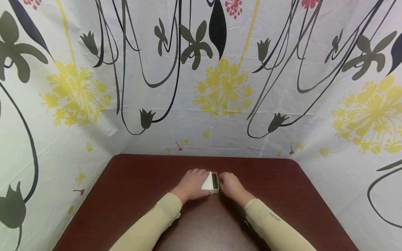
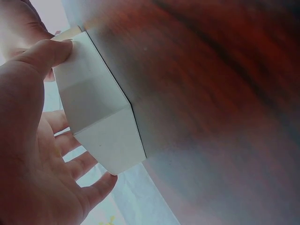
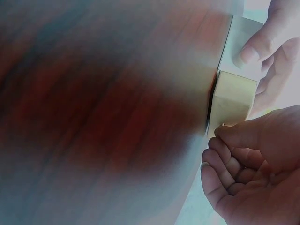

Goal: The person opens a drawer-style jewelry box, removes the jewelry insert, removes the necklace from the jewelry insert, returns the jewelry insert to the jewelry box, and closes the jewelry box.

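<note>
Head view: white box sleeve lying on reddish-brown tabletop, toward far edge, about midway between the two far corners. Pale drawer partly out of sleeve's right end; narrow dark strip of its interior showing. Left hand grips sleeve, thumb on near side, fingers spread along far side. Right hand at drawer's outer end, fingers curled, thumb tip near forefinger; cannot tell whether it pinches the drawer or merely touches. Both forearms in cream sleeves, reaching in from near edge. Flower-printed cloth hangs beyond far edge.
</note>
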`<state>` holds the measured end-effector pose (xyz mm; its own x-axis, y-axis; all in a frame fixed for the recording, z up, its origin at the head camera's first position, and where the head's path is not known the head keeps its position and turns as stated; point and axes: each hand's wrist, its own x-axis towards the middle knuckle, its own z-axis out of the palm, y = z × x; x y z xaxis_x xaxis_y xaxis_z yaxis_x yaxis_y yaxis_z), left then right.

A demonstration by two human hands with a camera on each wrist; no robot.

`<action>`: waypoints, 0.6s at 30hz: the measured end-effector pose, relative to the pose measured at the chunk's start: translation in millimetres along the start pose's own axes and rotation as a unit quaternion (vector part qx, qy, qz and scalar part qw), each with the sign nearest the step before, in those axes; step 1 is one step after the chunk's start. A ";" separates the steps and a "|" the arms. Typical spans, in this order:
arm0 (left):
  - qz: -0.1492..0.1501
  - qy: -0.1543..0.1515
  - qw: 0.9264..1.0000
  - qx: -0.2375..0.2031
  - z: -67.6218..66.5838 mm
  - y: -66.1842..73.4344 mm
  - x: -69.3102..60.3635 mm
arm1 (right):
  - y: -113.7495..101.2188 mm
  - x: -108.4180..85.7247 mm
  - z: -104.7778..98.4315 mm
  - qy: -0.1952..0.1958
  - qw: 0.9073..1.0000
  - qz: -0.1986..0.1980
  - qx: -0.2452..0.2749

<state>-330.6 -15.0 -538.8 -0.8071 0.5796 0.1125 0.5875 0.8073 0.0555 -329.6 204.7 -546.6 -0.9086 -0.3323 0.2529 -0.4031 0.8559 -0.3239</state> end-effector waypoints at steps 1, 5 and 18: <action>0.001 0.000 1.000 0.000 -0.1 0.0 0.1 | 0.2 0.1 0.0 -0.001 1.000 0.001 0.001; 0.001 0.001 1.000 -0.002 0.0 -0.1 0.2 | -0.8 0.3 -1.7 0.000 1.000 0.001 0.002; 0.000 0.001 1.000 -0.002 1.1 -0.3 0.2 | -1.9 -1.0 -2.3 -0.003 1.000 0.010 0.007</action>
<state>-331.1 -15.0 -539.8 -0.8064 0.5800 0.1151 0.5884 0.8064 0.0589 -327.7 204.3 -544.2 -0.9169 -0.3183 0.2409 -0.3871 0.8567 -0.3411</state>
